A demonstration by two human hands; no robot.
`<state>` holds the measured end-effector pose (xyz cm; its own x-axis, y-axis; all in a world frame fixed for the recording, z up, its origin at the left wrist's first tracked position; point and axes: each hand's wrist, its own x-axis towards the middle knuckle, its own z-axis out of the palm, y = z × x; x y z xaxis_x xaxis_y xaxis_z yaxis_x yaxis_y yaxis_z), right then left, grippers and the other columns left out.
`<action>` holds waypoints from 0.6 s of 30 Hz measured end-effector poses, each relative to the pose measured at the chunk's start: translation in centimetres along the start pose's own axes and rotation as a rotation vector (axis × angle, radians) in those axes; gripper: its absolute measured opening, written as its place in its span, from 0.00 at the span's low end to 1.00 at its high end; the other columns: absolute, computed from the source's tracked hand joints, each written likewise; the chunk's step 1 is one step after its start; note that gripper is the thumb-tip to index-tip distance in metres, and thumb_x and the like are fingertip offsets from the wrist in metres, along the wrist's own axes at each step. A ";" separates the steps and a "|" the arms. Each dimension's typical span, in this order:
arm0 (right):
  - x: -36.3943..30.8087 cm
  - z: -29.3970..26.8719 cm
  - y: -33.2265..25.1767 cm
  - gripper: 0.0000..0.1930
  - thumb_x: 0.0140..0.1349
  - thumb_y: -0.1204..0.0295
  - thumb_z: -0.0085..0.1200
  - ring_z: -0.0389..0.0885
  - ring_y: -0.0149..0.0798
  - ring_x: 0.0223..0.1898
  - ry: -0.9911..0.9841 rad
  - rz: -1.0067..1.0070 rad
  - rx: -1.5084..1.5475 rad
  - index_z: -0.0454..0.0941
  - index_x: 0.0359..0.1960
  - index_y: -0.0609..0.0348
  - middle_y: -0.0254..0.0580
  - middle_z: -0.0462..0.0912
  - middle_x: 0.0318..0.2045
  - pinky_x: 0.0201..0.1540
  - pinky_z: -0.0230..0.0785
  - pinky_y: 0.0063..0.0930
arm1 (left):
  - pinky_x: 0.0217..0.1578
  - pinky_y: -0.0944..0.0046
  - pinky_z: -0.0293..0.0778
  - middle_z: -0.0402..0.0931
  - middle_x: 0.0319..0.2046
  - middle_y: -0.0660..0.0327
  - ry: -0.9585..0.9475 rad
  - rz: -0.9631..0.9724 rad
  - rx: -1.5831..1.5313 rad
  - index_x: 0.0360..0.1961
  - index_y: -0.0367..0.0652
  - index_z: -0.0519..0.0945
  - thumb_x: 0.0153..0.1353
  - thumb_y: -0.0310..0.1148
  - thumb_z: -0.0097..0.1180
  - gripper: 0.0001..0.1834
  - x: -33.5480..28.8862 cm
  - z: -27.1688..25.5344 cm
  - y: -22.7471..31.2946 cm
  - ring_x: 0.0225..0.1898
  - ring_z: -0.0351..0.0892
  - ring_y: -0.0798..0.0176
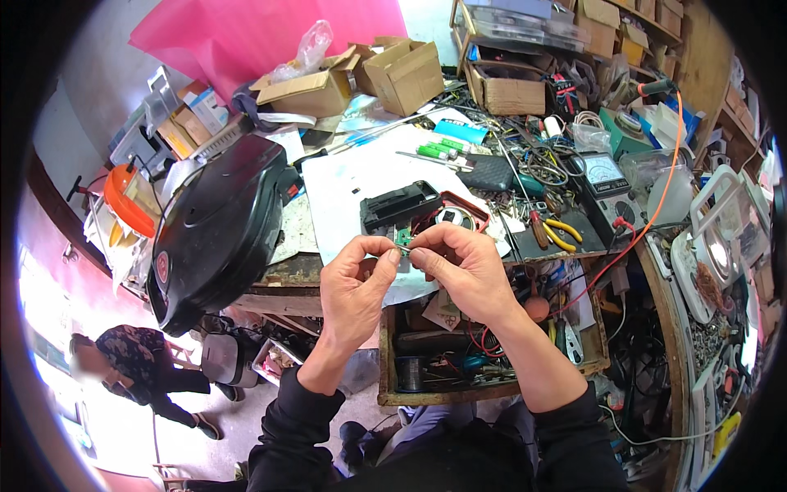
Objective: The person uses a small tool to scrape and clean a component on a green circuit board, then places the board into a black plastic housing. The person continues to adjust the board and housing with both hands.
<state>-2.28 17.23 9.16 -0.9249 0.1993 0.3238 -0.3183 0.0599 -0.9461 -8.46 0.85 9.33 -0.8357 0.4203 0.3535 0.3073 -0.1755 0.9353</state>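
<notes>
My left hand (354, 287) and my right hand (466, 269) meet over the near edge of the table, thumbs and forefingers pinched. Between the fingertips is something small and thin that I cannot make out. Just beyond it shows a small green circuit board (402, 235), partly hidden by my fingers. An opened black plastic housing (399, 207) lies behind on a white sheet (340, 180). To its right sits a red-rimmed casing with a round speaker-like part (452, 216), and thin red wires run near it.
An analog meter (608, 179), yellow-handled pliers (562, 235) and a heap of tools fill the right. A large black case (225, 221) stands at left. An open drawer (492, 392) with a solder spool juts out below my hands. A person (139, 365) is at lower left.
</notes>
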 end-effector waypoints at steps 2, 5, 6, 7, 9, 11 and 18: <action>-0.1 0.0 0.0 0.06 0.65 0.74 0.60 0.78 0.23 0.30 0.010 -0.013 -0.029 0.82 0.40 0.65 0.34 0.83 0.29 0.33 0.70 0.20 | 0.24 0.80 0.57 0.75 0.30 0.72 -0.007 0.008 -0.001 0.42 0.36 0.81 0.66 0.26 0.61 0.06 0.0 0.1 0.0 0.26 0.65 0.83; -0.2 0.0 -0.2 0.05 0.66 0.75 0.59 0.76 0.21 0.29 0.000 -0.034 -0.057 0.81 0.40 0.63 0.31 0.82 0.29 0.32 0.69 0.17 | 0.27 0.80 0.60 0.76 0.31 0.71 -0.005 -0.006 0.019 0.42 0.35 0.81 0.67 0.25 0.61 0.06 0.0 0.0 0.1 0.28 0.67 0.82; -0.2 0.0 -0.2 0.05 0.67 0.75 0.59 0.76 0.19 0.28 -0.006 -0.042 -0.065 0.81 0.40 0.63 0.29 0.81 0.29 0.32 0.68 0.15 | 0.29 0.79 0.62 0.76 0.31 0.71 -0.007 -0.003 0.023 0.42 0.35 0.81 0.67 0.25 0.61 0.06 0.0 0.0 0.0 0.29 0.68 0.81; -0.2 0.0 -0.3 0.05 0.66 0.75 0.59 0.77 0.22 0.29 -0.002 -0.045 -0.068 0.81 0.40 0.64 0.32 0.82 0.29 0.33 0.70 0.18 | 0.30 0.79 0.63 0.77 0.31 0.70 -0.009 0.000 0.027 0.42 0.35 0.81 0.67 0.25 0.61 0.06 0.0 -0.1 0.0 0.30 0.69 0.81; -0.2 0.1 -0.6 0.05 0.65 0.76 0.59 0.80 0.27 0.31 0.009 -0.052 -0.074 0.81 0.39 0.66 0.38 0.84 0.29 0.35 0.72 0.24 | 0.32 0.79 0.65 0.77 0.32 0.69 -0.011 -0.002 0.031 0.42 0.34 0.81 0.67 0.25 0.60 0.06 0.0 -0.1 -0.1 0.32 0.71 0.80; -0.2 0.1 -0.6 0.05 0.64 0.77 0.58 0.80 0.28 0.31 0.011 -0.105 -0.158 0.80 0.38 0.66 0.40 0.84 0.29 0.35 0.72 0.25 | 0.34 0.79 0.67 0.78 0.32 0.69 -0.013 -0.010 0.032 0.42 0.34 0.81 0.67 0.25 0.60 0.06 0.0 -0.1 -0.1 0.33 0.72 0.79; -0.2 0.0 -0.5 0.05 0.65 0.77 0.57 0.78 0.26 0.29 -0.013 -0.067 -0.098 0.79 0.38 0.66 0.38 0.82 0.26 0.33 0.71 0.24 | 0.32 0.79 0.65 0.77 0.31 0.71 -0.020 -0.003 0.033 0.41 0.35 0.81 0.67 0.25 0.61 0.05 -0.1 0.0 -0.1 0.31 0.71 0.81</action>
<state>-1.90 17.18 9.61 -0.9052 0.1788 0.3854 -0.3579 0.1678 -0.9185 -8.37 0.87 9.15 -0.8273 0.4388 0.3508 0.3201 -0.1449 0.9362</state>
